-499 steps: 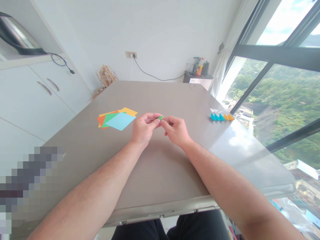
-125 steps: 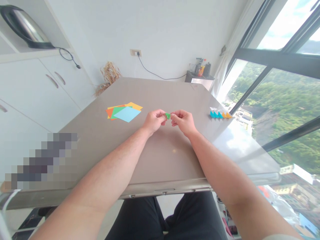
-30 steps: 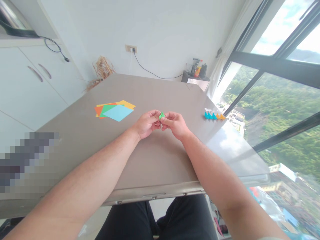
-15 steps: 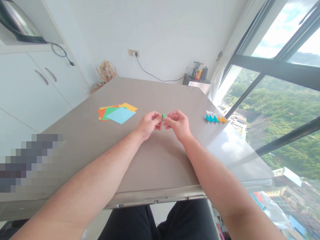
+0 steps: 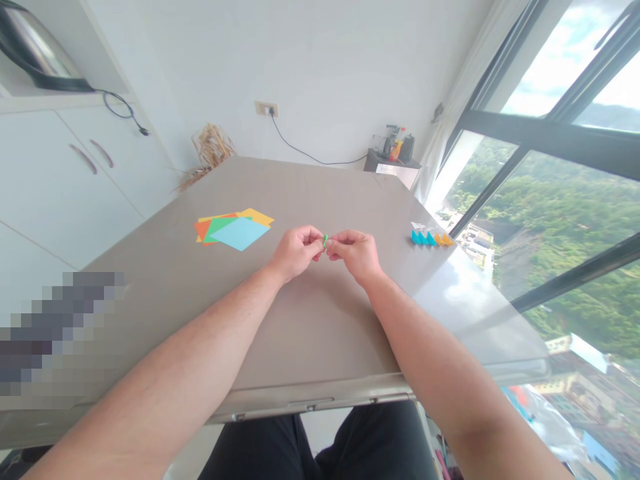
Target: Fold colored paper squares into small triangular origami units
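A small folded piece of green paper (image 5: pixel 325 241) is pinched between my two hands, just above the middle of the table. My left hand (image 5: pixel 299 251) grips its left side with thumb and fingers. From the right, my right hand (image 5: pixel 356 253) pinches the other side. Fingers cover most of the paper, so its exact folded shape is hidden. To the left lies a fanned pile of coloured paper sheets (image 5: pixel 241 233), light blue on top, with green, orange and yellow below. Off to the right stands a row of folded paper figures (image 5: pixel 431 239), blue and orange.
The grey-brown table (image 5: pixel 310 333) has its front edge near my lap. A pixelated dark patch covers the left side. At the back are a small cabinet (image 5: pixel 393 170) with bottles and a wall socket (image 5: pixel 267 109) with a cable. Windows line the right.
My fingers have shifted on the green paper, which now appears as a narrow, curved strip instead of a spread, pointed shape. The sheets and the row of figures stay put.
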A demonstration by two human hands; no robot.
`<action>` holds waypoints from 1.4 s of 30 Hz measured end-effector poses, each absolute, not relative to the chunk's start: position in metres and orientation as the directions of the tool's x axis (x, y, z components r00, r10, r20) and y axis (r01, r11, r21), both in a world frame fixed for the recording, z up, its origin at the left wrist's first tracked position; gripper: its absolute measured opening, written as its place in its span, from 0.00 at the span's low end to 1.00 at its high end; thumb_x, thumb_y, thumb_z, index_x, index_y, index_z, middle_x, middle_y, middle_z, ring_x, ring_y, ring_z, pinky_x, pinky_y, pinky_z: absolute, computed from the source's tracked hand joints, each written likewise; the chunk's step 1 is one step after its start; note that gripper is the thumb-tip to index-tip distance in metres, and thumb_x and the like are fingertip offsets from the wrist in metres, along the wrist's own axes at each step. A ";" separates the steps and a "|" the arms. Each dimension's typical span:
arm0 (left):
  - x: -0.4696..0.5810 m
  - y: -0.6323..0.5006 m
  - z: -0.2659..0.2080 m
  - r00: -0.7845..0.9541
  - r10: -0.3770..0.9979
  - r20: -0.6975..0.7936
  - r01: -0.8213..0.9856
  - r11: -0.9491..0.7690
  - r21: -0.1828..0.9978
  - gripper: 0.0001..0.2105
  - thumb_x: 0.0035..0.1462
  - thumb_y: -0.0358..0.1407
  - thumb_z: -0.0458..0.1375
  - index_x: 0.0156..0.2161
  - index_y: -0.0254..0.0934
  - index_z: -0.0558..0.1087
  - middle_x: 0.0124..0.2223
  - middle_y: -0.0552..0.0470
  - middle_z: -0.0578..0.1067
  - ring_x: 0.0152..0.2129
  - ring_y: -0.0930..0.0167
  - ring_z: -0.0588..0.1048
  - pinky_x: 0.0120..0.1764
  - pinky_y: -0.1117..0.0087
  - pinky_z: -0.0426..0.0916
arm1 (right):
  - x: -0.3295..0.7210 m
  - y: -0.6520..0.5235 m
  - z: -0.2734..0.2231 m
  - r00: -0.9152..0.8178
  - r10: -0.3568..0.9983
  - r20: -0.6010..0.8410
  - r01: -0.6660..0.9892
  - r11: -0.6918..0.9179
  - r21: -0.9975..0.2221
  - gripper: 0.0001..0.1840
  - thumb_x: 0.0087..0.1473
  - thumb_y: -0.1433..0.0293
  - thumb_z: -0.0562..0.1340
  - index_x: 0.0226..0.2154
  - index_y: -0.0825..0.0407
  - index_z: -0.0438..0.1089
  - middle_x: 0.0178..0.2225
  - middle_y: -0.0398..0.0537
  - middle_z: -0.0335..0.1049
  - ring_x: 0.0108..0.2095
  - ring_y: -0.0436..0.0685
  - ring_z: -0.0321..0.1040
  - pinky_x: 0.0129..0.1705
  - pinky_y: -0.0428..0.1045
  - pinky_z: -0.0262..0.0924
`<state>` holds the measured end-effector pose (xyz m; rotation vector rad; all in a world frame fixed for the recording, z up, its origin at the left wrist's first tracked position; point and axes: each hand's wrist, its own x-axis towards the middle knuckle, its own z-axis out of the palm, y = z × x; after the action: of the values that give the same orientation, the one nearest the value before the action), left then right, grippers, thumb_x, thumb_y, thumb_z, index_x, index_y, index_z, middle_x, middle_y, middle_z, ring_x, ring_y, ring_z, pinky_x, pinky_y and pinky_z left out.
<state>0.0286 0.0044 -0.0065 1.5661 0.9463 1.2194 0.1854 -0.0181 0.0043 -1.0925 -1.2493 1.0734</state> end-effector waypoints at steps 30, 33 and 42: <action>0.029 0.009 -0.013 0.208 0.938 0.279 0.110 -0.305 0.946 0.09 0.52 0.40 0.65 0.34 0.35 0.80 0.32 0.48 0.81 0.29 0.68 0.79 0.32 0.68 0.76 | 0.194 -0.010 -0.010 0.002 0.871 0.492 0.493 0.427 -0.758 0.06 0.51 0.69 0.64 0.25 0.48 0.77 0.28 0.42 0.76 0.31 0.53 0.70 0.37 0.49 0.63; 0.029 0.009 -0.012 0.208 0.941 0.266 0.120 -0.294 0.948 0.09 0.52 0.40 0.65 0.33 0.35 0.79 0.31 0.48 0.81 0.30 0.67 0.80 0.32 0.68 0.76 | 0.193 -0.010 -0.010 -0.015 0.866 0.501 0.526 0.432 -0.732 0.06 0.50 0.69 0.63 0.25 0.49 0.75 0.28 0.42 0.76 0.31 0.53 0.70 0.37 0.48 0.62; 0.031 0.006 -0.010 0.174 0.963 0.207 0.111 -0.228 0.967 0.05 0.49 0.34 0.63 0.31 0.35 0.77 0.30 0.49 0.80 0.28 0.67 0.80 0.31 0.67 0.77 | 0.192 -0.014 -0.005 0.042 0.919 0.393 0.534 0.311 -0.786 0.05 0.47 0.68 0.61 0.25 0.49 0.72 0.28 0.41 0.76 0.31 0.53 0.70 0.36 0.49 0.62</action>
<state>0.0310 0.0056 -0.0096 1.5404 1.0681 1.1788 0.1918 -0.0145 -0.0045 -1.3481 -1.6206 0.5041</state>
